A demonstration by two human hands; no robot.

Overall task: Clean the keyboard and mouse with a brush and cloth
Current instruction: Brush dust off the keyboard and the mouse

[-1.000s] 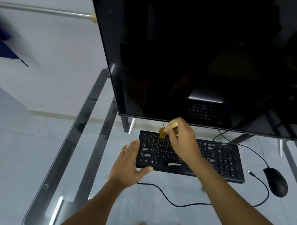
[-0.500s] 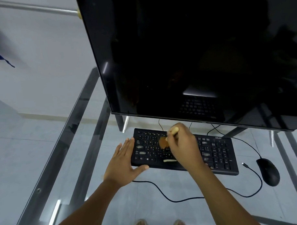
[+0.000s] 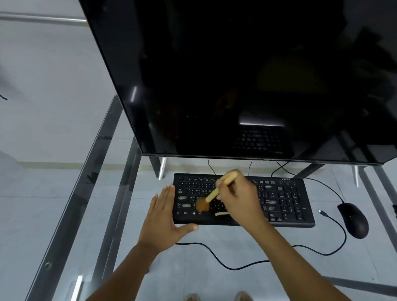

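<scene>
Your right hand [image 3: 236,199] is clenched around the pale wooden handle of the brush [image 3: 213,194], with the brown bristle head pressed onto the lower-left letter rows of the black keyboard [image 3: 284,200]. Your left hand [image 3: 165,215] lies flat with fingers extended, grasping nothing, its fingers braced along the keyboard's left end and the thumb hooked at its front left corner.

The step in hand looks like brushing the keys. Keep that left hand planted so the keyboard cannot slide on the glass desk [image 3: 59,200]. Work row by row from the left end toward the number pad, flicking the bristles along the gaps between keys and toward the front edge, so dust leaves the board instead of settling deeper. Use light pressure; splayed bristles only skim the key tops. Watch the cable [image 3: 219,261] looping across the glass near the front edge, so your forearm does not drag it.

The black mouse [image 3: 353,220] sits just beyond the keyboard's right end, apart from it, untouched. A dark object at the right edge of the desk is cut off by the frame; I cannot tell whether it is the cloth.

The keyboard's top right corner carries a small logo that appears to read "acer". The key legends are too small to read reliably. The monitor [image 3: 235,70] behind is dark.
</scene>
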